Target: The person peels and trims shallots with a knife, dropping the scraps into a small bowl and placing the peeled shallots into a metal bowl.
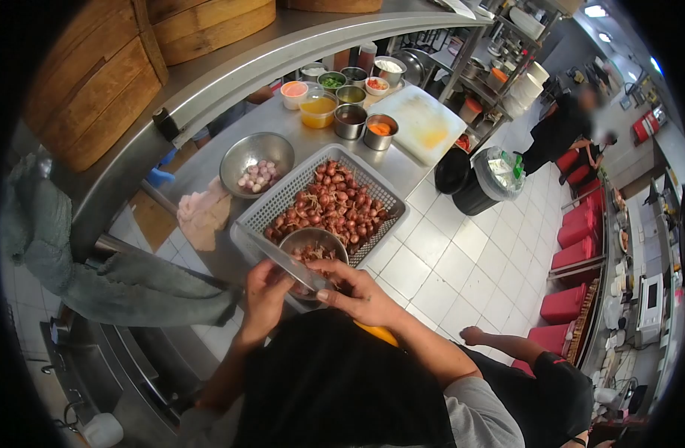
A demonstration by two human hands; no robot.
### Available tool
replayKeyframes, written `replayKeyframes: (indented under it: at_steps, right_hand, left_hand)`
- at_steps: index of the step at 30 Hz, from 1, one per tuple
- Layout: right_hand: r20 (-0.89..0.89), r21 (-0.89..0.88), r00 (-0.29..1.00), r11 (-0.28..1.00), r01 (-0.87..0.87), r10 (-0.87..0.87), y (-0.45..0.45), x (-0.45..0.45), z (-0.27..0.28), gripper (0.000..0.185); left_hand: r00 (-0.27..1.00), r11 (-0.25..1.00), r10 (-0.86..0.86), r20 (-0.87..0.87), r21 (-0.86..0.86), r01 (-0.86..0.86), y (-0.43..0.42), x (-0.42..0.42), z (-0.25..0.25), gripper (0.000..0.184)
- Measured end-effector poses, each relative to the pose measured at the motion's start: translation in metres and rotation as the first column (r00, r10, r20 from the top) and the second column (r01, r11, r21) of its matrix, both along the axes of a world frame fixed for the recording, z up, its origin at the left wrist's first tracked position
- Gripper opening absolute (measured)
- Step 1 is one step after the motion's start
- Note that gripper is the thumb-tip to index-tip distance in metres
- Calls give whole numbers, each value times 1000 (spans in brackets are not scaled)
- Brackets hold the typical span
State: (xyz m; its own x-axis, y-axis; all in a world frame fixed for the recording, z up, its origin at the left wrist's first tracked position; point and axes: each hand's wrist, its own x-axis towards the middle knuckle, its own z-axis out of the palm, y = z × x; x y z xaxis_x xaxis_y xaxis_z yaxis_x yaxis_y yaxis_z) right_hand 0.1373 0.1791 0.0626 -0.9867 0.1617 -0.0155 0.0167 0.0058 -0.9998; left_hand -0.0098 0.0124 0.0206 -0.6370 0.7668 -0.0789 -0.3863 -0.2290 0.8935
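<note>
The knife (286, 259) is clamped by the right hand (363, 291), its blade slanted forward and left past the left hand (265, 297), over the basket (279, 201) of shallots (344, 193). The handle is hidden; whether the left fingers are closed on anything cannot be told.

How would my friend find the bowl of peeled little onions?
On the steel counter, find the grey basket heaped with reddish shallots. Just left of it in the picture sits a metal bowl. It holds pale, peeled shallots, unlike the basket's reddish heap.
</note>
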Motion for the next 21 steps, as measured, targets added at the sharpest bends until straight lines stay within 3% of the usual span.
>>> replayKeyframes:
  at_steps: [1,4,7,11,12,16,21]
  right_hand:
    - [75,-87,996,996,-30,37,2,1,2,51]
    - [-31,-426,999,905,15,-31,4,-4,-14,49]
    - [33,-303,994,946,111,-106,6,-1,-7,51]
    - [20,-220,998,973,70,-67,-6,4,7,53]
    - [38,-77,998,995,56,-53,-6,4,2,59]
    - [7,149,998,987,60,-61,-7,3,-1,64]
    - [-5,145,999,989,37,-37,-7,3,14,58]
  left_hand:
    - [1000,1000,-17,4,13,16,1,0,1,26]
    - [999,998,-34,23,47,33,6,2,12,24]
    - [1000,998,13,25,57,-15,8,4,21,24]
    - [997,999,42,-66,11,-41,3,-3,8,26]
    - [996,999,37,-86,-13,-39,3,-3,7,26]
    - [997,999,36,-71,-15,-37,4,1,7,27]
    - [996,999,34,-85,-36,-37,2,1,7,26]
